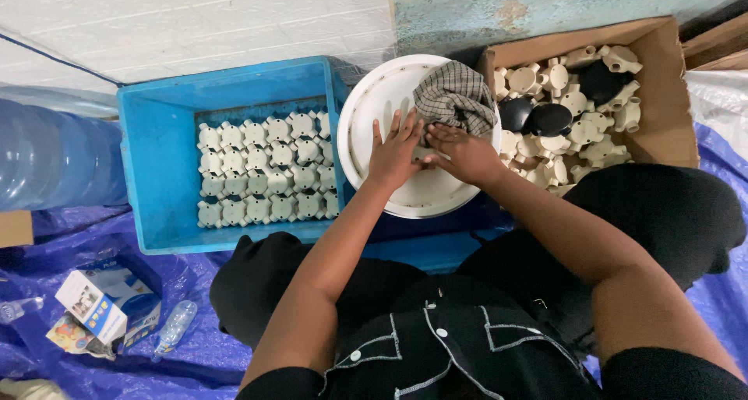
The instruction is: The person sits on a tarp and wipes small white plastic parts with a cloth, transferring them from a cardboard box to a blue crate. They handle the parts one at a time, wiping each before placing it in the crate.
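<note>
On a blue tarpaulin, left hand lies flat, fingers spread, on a stiff, probably light white lid; right hand, half-curled, touches soft checked cloth.

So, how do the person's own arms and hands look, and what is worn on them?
Both arms are bare up to above the elbow; no sleeves reach the forearms. The left hand and the right hand wear no gloves, and no rings or watch can be seen. The dark garment has pale stitching and small pale buttons.
</note>
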